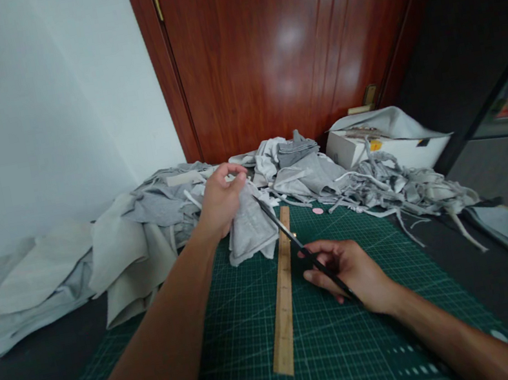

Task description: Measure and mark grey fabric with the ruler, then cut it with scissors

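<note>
My left hand (224,196) is raised above the far part of the cutting mat (360,263), its thumb and fingers curled in a pinch. From it hangs a piece of light grey cloth (252,231), the lower edge close to the mat. My right hand (350,271) is closed around the black handles of a pair of scissors (285,229). The blades point up and away, with their tips beside the cloth near my left fingertips. Beneath the scissors, a wooden ruler (285,315) lies lengthwise on the green gridded mat.
Grey and off-white fabric pieces (118,240) are heaped along the left and back. At the back right stands a white box (383,144), fronted by tangled grey fabric strips (395,181). A small pink disc (317,211) lies on the mat. Behind is a wooden door (259,51).
</note>
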The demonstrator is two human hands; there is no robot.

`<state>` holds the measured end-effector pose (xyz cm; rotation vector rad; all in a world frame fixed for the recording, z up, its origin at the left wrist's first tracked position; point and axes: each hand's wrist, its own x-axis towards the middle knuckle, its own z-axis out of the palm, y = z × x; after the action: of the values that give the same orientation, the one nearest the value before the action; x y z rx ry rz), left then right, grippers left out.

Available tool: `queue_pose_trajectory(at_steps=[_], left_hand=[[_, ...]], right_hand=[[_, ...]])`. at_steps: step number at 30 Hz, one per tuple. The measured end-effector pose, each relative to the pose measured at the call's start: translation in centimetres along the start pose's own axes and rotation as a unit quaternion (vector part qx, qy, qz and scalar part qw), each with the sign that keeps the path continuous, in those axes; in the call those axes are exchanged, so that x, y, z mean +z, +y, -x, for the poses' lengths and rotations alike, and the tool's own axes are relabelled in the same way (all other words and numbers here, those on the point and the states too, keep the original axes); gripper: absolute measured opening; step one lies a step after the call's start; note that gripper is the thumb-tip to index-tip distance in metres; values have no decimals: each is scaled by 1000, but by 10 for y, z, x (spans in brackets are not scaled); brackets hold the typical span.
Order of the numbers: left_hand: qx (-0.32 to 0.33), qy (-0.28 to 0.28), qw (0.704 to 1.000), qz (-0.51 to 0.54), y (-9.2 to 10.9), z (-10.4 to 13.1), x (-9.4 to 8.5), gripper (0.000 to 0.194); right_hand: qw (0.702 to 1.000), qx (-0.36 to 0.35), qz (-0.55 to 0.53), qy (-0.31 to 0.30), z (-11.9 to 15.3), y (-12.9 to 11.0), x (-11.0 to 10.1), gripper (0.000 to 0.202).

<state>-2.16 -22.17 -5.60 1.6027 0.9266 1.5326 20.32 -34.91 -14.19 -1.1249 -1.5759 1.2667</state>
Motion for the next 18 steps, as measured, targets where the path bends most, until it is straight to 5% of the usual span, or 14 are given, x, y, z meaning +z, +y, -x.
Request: queue_pose_trajectory(at_steps=[5,13,18], left_hand=[[-1,-10,999,48,6,4,6,13],[-93,-54,984,143,14,7,4,27],[-122,-60,977,164,20,8,3,47]], right_hand=[[1000,2,-1,-7,1,-3,1,38],[1000,-3,1,-5,3,-3,1,36],[1000,-5,0,-4,3,-1,0,36]])
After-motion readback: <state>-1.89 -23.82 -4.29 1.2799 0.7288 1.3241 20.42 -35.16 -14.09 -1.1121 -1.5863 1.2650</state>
